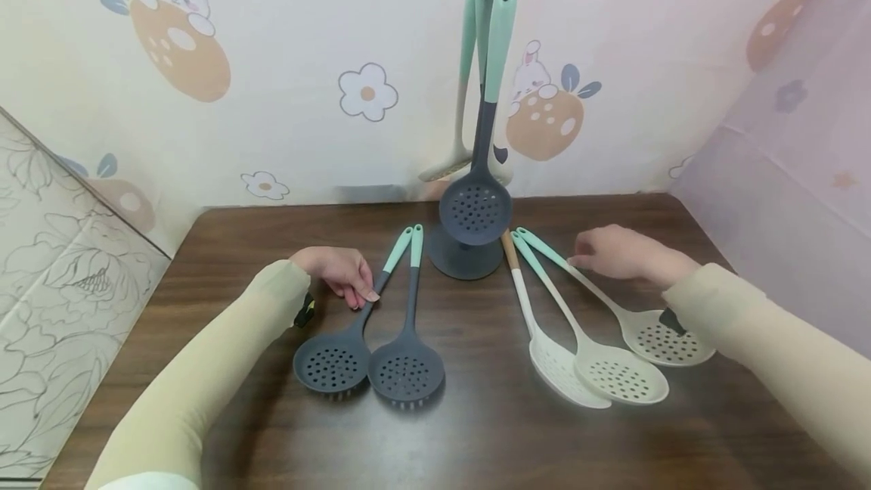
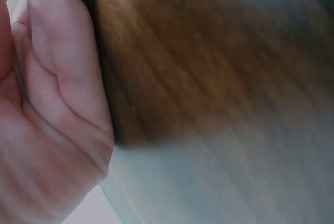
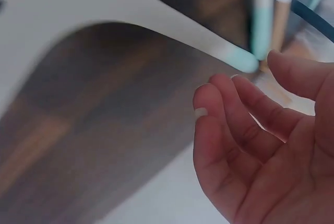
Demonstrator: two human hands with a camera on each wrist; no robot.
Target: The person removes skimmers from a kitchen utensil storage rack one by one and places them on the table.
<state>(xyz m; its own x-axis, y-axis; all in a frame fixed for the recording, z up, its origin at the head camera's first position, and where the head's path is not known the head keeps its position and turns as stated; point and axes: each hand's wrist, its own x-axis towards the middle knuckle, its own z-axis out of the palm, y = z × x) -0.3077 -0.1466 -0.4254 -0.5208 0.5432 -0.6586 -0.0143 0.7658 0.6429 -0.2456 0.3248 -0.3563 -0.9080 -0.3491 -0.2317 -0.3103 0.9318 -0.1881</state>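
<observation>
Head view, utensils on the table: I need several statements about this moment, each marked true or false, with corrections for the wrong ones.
1. Two dark skimmers lie on the table. True.
2. The left hand touches the handle of one dark skimmer. True.
3. All three pale skimmers lying there have mint handle ends. False: one has a brown handle end.
4. Nothing hangs above the table. False: a hanging skimmer is on the stand.
5. The right hand is beside the rightmost pale skimmer. True.

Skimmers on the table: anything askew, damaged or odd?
Only the brown-handled white skimmer stands out: the other four lying there have mint handles, and its head seems to overlap the adjacent white skimmer. No damage shows.
</observation>
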